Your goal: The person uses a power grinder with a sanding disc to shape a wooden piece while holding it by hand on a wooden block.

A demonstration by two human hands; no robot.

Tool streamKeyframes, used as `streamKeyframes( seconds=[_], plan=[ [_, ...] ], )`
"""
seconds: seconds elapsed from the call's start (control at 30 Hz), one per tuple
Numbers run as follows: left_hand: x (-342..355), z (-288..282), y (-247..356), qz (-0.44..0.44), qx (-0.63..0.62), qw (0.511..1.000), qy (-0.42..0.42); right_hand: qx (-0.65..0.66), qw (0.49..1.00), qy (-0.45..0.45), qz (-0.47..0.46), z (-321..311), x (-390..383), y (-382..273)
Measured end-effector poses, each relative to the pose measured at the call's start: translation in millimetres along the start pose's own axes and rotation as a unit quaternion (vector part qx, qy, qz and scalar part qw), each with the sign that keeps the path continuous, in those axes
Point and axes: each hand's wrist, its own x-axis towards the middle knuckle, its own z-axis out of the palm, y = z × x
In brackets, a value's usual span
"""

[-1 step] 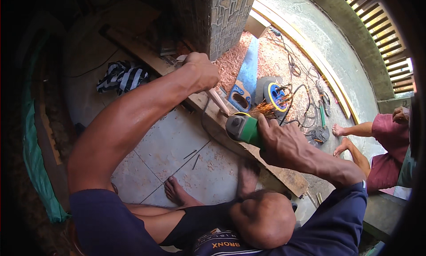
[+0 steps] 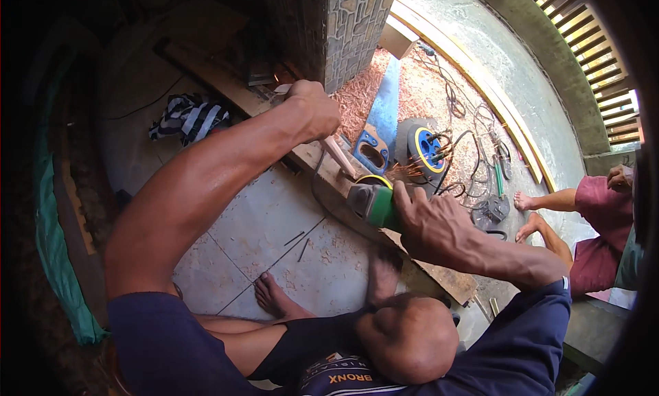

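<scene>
My left hand [image 2: 314,112] is closed around a slim, pale, stick-like piece [image 2: 338,157]; its kind I cannot make out. The piece slants down toward an angle grinder [image 2: 379,205] with a green body and dark head. My right hand [image 2: 437,226] grips the grinder's body. A yellow-rimmed disc [image 2: 375,180] shows at the head, close to the piece's lower end; whether they touch I cannot tell. Thin orange sparks [image 2: 410,169] fly right from the disc. Beneath both hands runs a long wooden plank [image 2: 439,276].
A handsaw [image 2: 383,114] and a round blue-and-yellow reel-like thing [image 2: 427,150] lie beyond the grinder among wood shavings [image 2: 360,87]. Black cords [image 2: 473,169] tangle at right. Another person's bare foot [image 2: 525,201] is nearby. A stone-patterned pillar [image 2: 357,32] stands ahead; striped cloth [image 2: 190,118] lies left.
The grinder has tilted and shifted slightly down and right, showing more of its disc. The spark stream is thinner. My left hand has hardly moved.
</scene>
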Motion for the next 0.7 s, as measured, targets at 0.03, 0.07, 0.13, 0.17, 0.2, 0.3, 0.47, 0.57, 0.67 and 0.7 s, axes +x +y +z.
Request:
streamKeyframes(
  seconds=[0.03, 0.07, 0.13, 0.17, 0.2, 0.3, 0.47, 0.57, 0.67, 0.7],
  plan=[
    [1.2, -3.1, 1.8, -0.012, 0.012, 1.0, -0.005, -0.06, 0.998, 0.019, -0.021, 14.6, -2.9, -3.1],
    [1.5, -5.0, 3.8, -0.012, 0.012, 1.0, -0.001, -0.063, 0.998, 0.02, -0.018, 22.0, -11.4, -4.4],
    [2.5, -4.4, 4.4, -0.028, 0.017, 0.999, -0.014, -0.102, 0.99, 0.08, -0.055, 31.4, -23.2, -5.3],
    [3.6, -6.3, 3.0, -0.032, 0.017, 0.999, -0.014, -0.059, 0.997, 0.042, -0.038, 30.1, -29.5, -4.8],
    [4.8, -5.5, 6.8, -0.032, 0.029, 0.998, -0.037, -0.056, 0.997, 0.035, -0.04, 28.8, -32.8, -4.8],
    [3.2, -11.8, 13.5, -0.019, 0.061, 0.996, -0.06, 0.021, 0.996, 0.08, 0.017, 33.7, -39.8, 0.7],
    [11.3, -20.5, 15.3, -0.031, 0.082, 0.994, -0.06, -0.061, 0.991, 0.116, -0.022, 57.8, -30.5, 7.8],
    [17.0, -26.6, 16.4, -0.051, 0.071, 0.992, -0.092, -0.143, 0.974, 0.161, -0.07, 68.5, -26.2, 11.8],
    [21.7, -24.6, 14.8, -0.051, 0.08, 0.992, -0.084, -0.156, 0.971, 0.166, -0.07, 70.6, -19.1, 13.0],
    [22.8, -23.5, 14.5, -0.051, 0.081, 0.992, -0.085, -0.156, 0.971, 0.166, -0.069, 69.6, -16.8, 14.0]
  ],
)
